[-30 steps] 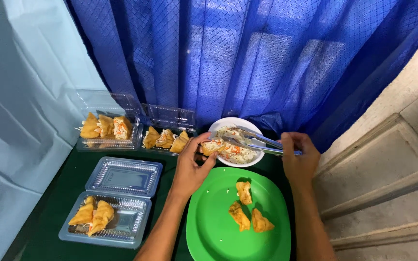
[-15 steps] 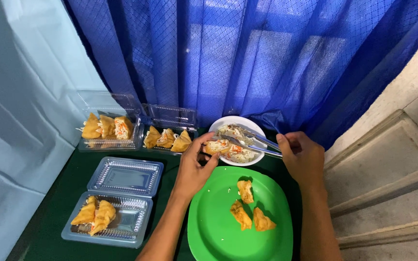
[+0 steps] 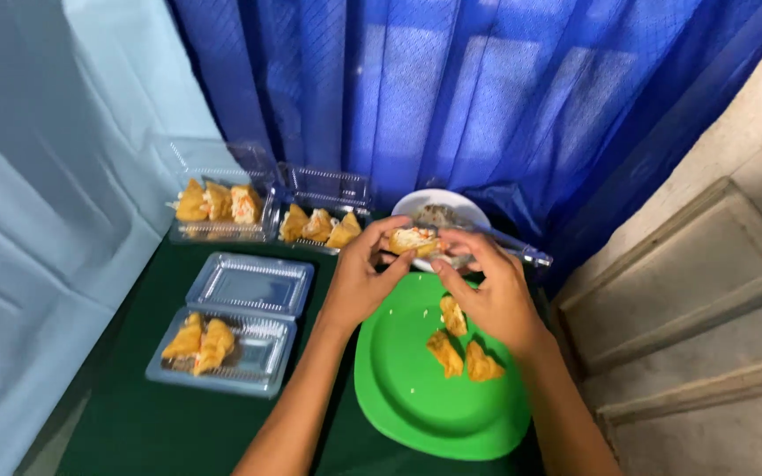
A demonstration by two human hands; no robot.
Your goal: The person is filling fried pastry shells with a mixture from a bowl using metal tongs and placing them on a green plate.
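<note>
**Two hands stuffing a fried pastry over a green plate**

A person stands at a table covered in dark green cloth (image 3: 178,423), backed by a blue curtain (image 3: 451,88); both bare hands meet above the far edge of a round green plate (image 3: 416,397). The left hand (image 3: 359,282) pinches a golden fried piece (image 3: 414,240) between thumb and curled fingers; the right hand (image 3: 487,295) pinches the same piece from the other side, and metal tongs (image 3: 513,249) seem tucked under its fingers, though the view there is too crowded to be sure. Just behind the hands sits a white bowl (image 3: 438,207) of pale filling.

Judging by how things lie, the work looks partly done; three plain pieces (image 3: 460,348) wait on the plate; one clear plastic clamshell box (image 3: 222,353) near the left front holds two pieces, its hinged lid lying open behind it; two more clear boxes (image 3: 222,207) stand open at the back left, just beside each other, each holding three pieces. None of the boxes is shut; the plate's pieces appear unfilled.

The boxes are rectangular, see-through and ribbed; no labels or signs show on them.
</note>
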